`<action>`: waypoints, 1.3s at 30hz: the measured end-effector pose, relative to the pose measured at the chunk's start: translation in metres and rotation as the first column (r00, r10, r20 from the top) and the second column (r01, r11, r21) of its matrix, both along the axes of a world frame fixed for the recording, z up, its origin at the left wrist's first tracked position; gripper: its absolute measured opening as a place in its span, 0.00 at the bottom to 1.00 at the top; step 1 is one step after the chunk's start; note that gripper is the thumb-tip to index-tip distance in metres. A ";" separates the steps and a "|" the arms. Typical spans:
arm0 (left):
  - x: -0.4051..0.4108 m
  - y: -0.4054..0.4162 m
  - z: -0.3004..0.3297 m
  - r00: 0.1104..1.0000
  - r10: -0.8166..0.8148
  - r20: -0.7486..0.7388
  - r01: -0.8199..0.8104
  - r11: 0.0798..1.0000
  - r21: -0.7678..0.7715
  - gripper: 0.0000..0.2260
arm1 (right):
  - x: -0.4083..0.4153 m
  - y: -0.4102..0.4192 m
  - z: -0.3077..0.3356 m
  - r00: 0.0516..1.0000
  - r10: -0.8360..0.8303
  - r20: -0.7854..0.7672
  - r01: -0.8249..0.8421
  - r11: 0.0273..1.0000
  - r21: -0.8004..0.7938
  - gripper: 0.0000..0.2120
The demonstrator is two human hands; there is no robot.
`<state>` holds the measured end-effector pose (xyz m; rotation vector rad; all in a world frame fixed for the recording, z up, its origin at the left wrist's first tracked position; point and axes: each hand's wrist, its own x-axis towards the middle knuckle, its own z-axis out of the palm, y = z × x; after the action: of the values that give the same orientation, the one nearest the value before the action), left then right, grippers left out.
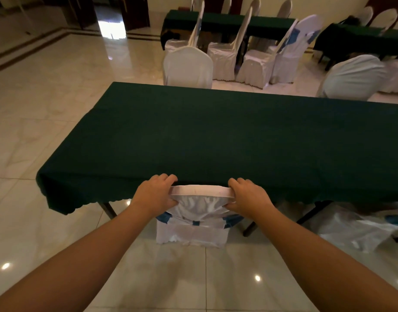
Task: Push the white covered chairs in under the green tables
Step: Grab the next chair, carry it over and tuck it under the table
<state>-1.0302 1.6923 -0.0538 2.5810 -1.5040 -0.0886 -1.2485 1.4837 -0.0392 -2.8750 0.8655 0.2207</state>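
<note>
Left hand (156,194) and right hand (249,195) each clamped on top corner of white covered chair (194,212) backrest, thumbs behind, fingers over front; two-sided grip likely keeps push straight. Backrest top touching near edge of green worktop (216,136), seat hidden beneath cloth. Second chair (355,226) right, skewed, apparently awaiting push.

This is a banquet or function hall. Long tables draped in dark green cloths (238,136) stand in rows, with chairs in white fabric covers (187,67) lined along them. The polished marble-tile floor (58,91) reflects ceiling lights, and dark wooden doors (135,12) stand at the far wall.
</note>
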 end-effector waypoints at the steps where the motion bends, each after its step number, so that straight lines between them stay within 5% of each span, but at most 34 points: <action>1: 0.001 0.001 0.002 1.000 -0.015 0.016 0.015 1.000 -0.011 0.32 | 0.000 0.003 0.002 1.000 0.001 0.013 0.000 1.000 -0.015 0.30; 10: 0.021 0.007 0.018 0.991 -0.132 -0.037 0.128 0.987 -0.095 0.38 | 0.003 0.041 0.023 0.985 -0.163 0.058 0.163 0.987 0.001 0.49; 16: 0.027 0.013 0.002 0.987 -0.131 -0.090 0.126 0.990 -0.060 0.32 | 0.002 0.036 0.003 0.983 -0.176 0.054 0.177 0.984 -0.016 0.43; 24: 0.017 0.007 -0.013 0.991 -0.097 -0.090 0.092 0.994 -0.053 0.12 | -0.009 0.005 -0.006 0.993 -0.076 0.090 0.077 0.997 -0.007 0.23; 39: 0.012 0.012 -0.005 0.987 -0.157 0.028 0.157 0.988 -0.008 0.11 | -0.011 0.016 -0.008 0.991 0.004 0.136 0.006 0.997 -0.073 0.18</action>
<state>-1.0185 1.7047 -0.0591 2.4615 -1.7109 -0.0642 -1.2600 1.4992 -0.0472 -2.9155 0.8673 -0.0083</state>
